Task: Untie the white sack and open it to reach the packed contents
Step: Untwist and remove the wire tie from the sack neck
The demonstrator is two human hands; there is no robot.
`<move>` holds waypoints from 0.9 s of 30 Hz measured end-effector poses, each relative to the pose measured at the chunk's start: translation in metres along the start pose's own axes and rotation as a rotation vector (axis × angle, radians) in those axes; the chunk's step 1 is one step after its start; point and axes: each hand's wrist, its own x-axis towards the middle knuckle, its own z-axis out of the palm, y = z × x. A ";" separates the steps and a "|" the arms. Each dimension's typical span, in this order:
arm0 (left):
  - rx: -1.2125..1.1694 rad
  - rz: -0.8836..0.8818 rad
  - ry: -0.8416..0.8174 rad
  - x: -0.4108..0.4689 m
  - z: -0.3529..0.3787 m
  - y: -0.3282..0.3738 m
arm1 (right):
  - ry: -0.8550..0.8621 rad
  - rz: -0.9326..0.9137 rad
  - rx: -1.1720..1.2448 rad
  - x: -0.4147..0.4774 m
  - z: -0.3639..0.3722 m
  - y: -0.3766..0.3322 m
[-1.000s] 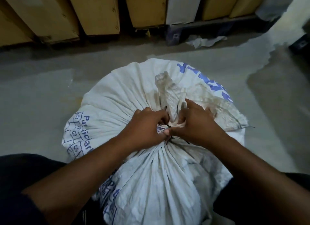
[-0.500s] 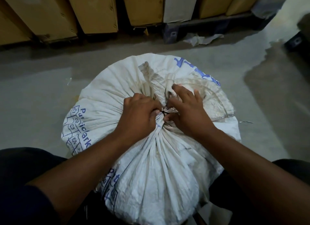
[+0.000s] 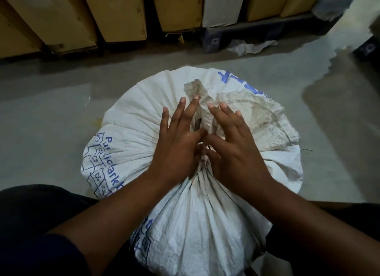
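Person's left hand (image 3: 176, 150) and right hand (image 3: 236, 154) lay flat on tied white sack (image 3: 133, 131), fingers spread straight, nothing gripped, cardboard boxes (image 3: 115, 14) stood behind.

Bare floor (image 3: 51, 115) lies open left, right and beyond the white sack (image 3: 144, 111), up to a row of cardboard boxes (image 3: 115, 14) and a dark pallet (image 3: 246, 31) with a crumpled scrap (image 3: 246, 47) before it. Nearer, dark-clad legs (image 3: 30, 224) flank the sack closely, and the left grip (image 3: 174, 150) and right grip (image 3: 234, 152), fingers spread flat, cover its tied neck (image 3: 203, 164)
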 end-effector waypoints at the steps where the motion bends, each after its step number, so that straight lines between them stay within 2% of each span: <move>1: 0.004 -0.003 0.006 0.000 0.001 -0.001 | -0.026 0.019 -0.007 0.001 0.004 0.005; 7: 0.087 0.023 0.011 0.001 0.001 -0.004 | -0.084 -0.021 -0.091 0.004 0.016 0.023; 19: 0.013 -0.029 0.042 0.003 0.003 -0.006 | -0.144 0.133 -0.140 0.009 0.023 0.022; 27: 0.037 0.149 -0.003 0.003 0.001 -0.009 | -0.063 0.029 -0.018 0.002 0.025 0.034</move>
